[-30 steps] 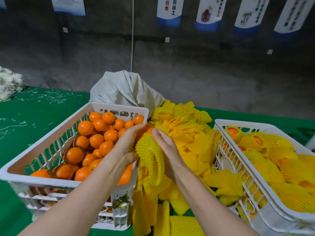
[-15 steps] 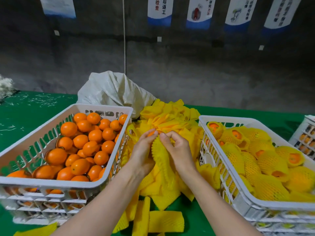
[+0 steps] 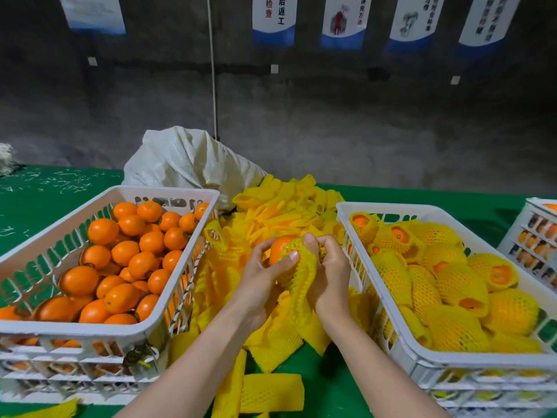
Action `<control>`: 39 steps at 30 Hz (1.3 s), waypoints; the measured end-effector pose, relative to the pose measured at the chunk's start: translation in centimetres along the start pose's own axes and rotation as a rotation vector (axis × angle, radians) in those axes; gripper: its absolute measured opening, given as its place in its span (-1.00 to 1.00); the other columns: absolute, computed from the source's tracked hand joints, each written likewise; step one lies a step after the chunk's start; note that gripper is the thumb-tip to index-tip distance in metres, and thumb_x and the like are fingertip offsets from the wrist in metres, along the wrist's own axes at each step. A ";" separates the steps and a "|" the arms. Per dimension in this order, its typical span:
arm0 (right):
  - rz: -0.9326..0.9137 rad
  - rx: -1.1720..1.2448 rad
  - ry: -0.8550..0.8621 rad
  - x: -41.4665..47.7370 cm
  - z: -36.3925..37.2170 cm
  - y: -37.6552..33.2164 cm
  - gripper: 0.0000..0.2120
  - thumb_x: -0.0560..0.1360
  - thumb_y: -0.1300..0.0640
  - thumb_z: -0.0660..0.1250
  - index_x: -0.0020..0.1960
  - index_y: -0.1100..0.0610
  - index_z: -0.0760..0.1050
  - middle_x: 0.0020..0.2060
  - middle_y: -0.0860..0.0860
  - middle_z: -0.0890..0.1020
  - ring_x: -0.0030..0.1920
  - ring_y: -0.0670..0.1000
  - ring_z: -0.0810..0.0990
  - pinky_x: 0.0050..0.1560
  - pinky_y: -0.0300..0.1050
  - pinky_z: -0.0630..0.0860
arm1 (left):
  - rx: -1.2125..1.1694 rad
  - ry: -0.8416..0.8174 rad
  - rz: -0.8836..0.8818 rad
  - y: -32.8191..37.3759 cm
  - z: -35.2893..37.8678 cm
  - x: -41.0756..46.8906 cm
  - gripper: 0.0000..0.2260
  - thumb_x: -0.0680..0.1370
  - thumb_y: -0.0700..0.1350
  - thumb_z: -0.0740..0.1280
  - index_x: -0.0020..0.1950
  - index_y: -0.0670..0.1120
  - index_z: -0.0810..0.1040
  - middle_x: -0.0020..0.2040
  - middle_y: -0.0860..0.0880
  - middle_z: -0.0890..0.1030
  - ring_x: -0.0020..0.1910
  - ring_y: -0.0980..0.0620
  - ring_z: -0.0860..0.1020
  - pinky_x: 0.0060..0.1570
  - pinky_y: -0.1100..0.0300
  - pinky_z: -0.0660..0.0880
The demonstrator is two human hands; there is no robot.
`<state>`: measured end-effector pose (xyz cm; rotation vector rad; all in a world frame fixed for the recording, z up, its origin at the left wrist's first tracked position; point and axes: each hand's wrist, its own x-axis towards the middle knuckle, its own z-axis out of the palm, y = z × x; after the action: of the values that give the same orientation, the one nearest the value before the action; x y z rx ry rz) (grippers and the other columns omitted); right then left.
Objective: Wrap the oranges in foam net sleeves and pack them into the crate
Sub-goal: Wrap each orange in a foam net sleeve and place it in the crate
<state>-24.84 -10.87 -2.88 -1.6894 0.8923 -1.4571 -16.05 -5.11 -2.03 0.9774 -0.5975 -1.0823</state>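
- Orange (image 3: 278, 248) was held above the pile of loose sleeves (image 3: 286, 206), between the two crates; its upper left face was bare, the rest sat inside a yellow foam net sleeve (image 3: 301, 276).
- Left hand (image 3: 259, 279) cupped the orange from the left, thumb pressed on the net's edge.
- Right hand (image 3: 330, 276) was clenched round the bunched sleeve on the orange's right side.
- Left crate (image 3: 168, 193) held bare oranges (image 3: 132, 251), heaped close to the rim.
- Right crate (image 3: 388, 210) held wrapped oranges (image 3: 458, 291), several with fruit showing at the open sleeve end.
- Both crates stood on the green surface (image 3: 446, 203); a few flat sleeves (image 3: 271, 392) lay on it between the forearms.
- White sack (image 3: 187, 161) slumped behind the left crate; a third crate (image 3: 539, 233) showed at the right edge, cut off.
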 end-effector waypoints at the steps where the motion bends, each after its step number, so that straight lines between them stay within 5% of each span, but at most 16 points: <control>1: 0.001 0.003 0.003 0.1 0.0 0.0 -0.69 0.55 -0.01 0.21 -0.28 0.14 0.39 -0.42 -0.07 0.45 -0.37 -0.16 0.37 -0.32 -0.23 0.31 | -0.011 -0.004 0.015 -0.2 0.2 0.0 -0.37 0.29 -0.12 0.45 0.36 -0.06 0.39 0.13 -0.14 0.62 -0.10 0.01 0.68 -0.27 0.19 0.59; 8: 0.006 0.037 -0.001 0.3 0.3 0.4 -0.69 0.58 0.05 0.22 -0.27 0.21 0.40 -0.43 -0.08 0.44 -0.38 -0.18 0.35 -0.35 -0.30 0.29 | -0.085 -0.056 0.054 -0.9 0.7 0.2 -0.42 0.35 -0.07 0.39 0.37 0.04 0.39 0.08 -0.10 0.67 0.03 -0.08 0.65 -0.10 0.09 0.62; 16: 0.004 0.049 -0.012 0.3 0.7 0.2 -0.72 0.58 0.08 0.22 -0.23 0.23 0.41 -0.43 -0.07 0.45 -0.40 -0.20 0.36 -0.38 -0.31 0.29 | 0.003 0.097 0.123 -1.3 1.1 0.8 -0.48 0.41 0.04 0.33 0.34 0.00 0.35 0.18 -0.16 0.56 0.09 -0.12 0.60 -0.05 0.05 0.59; 19: -0.005 0.036 -0.028 0.0 1.1 0.0 -0.75 0.58 0.10 0.24 -0.20 0.24 0.42 -0.42 -0.09 0.46 -0.39 -0.20 0.38 -0.32 -0.16 0.33 | 0.073 0.176 0.158 -1.3 1.7 1.3 -0.50 0.37 0.16 0.29 0.27 0.01 0.42 0.24 -0.17 0.53 0.22 -0.14 0.52 0.24 -0.12 0.46; 21: 0.041 0.085 -0.033 0.1 1.2 0.0 -0.74 0.58 0.10 0.23 -0.22 0.24 0.41 -0.44 -0.11 0.45 -0.39 -0.20 0.37 -0.33 -0.19 0.32 | 0.002 0.198 0.134 -1.2 1.9 1.5 -0.51 0.38 0.18 0.27 0.24 -0.01 0.44 0.17 -0.14 0.56 0.19 -0.14 0.54 0.25 -0.11 0.45; 25: -0.022 0.063 -0.006 1.3 0.2 0.0 -0.77 0.57 0.06 0.22 -0.26 0.03 0.40 -0.39 -0.12 0.46 -0.35 -0.25 0.39 -0.30 -0.33 0.33 | -0.074 0.175 0.028 -0.9 1.4 1.8 -0.40 0.37 0.19 0.29 0.32 -0.10 0.43 0.15 -0.21 0.60 0.14 -0.19 0.58 0.22 -0.15 0.47; 28: -0.041 0.059 -0.025 2.6 -0.5 0.2 -0.74 0.56 0.01 0.22 -0.26 0.10 0.42 -0.37 -0.07 0.47 -0.33 -0.18 0.39 -0.28 -0.33 0.32 | -0.088 0.029 -0.048 -0.8 0.9 1.8 -0.34 0.38 0.23 0.24 0.34 -0.16 0.47 0.18 -0.19 0.61 0.18 -0.16 0.57 0.24 -0.10 0.46; 35: 0.352 0.244 -0.102 3.8 -0.7 0.4 -0.55 0.55 -0.05 0.25 -0.06 0.40 0.47 -0.25 0.19 0.60 -0.20 0.16 0.58 -0.14 0.07 0.57 | -0.151 -0.124 -0.172 -0.1 0.5 2.5 -0.38 0.37 0.31 0.23 0.26 -0.07 0.52 0.16 -0.10 0.64 0.15 -0.06 0.61 0.15 0.00 0.51; 39: 0.457 0.374 -0.185 3.5 -0.8 0.0 -0.68 0.54 -0.03 0.25 -0.06 0.23 0.56 -0.19 0.14 0.66 -0.14 0.07 0.62 -0.07 0.06 0.59 | -0.238 -0.117 -0.227 0.0 0.6 2.8 -0.45 0.34 0.28 0.29 0.16 -0.06 0.57 0.09 -0.12 0.67 0.05 -0.08 0.65 0.03 0.00 0.55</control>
<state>-25.24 -13.94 -1.11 -1.2208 0.7811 -1.0593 -15.44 -7.90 -1.88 0.7906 -0.4464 -1.3867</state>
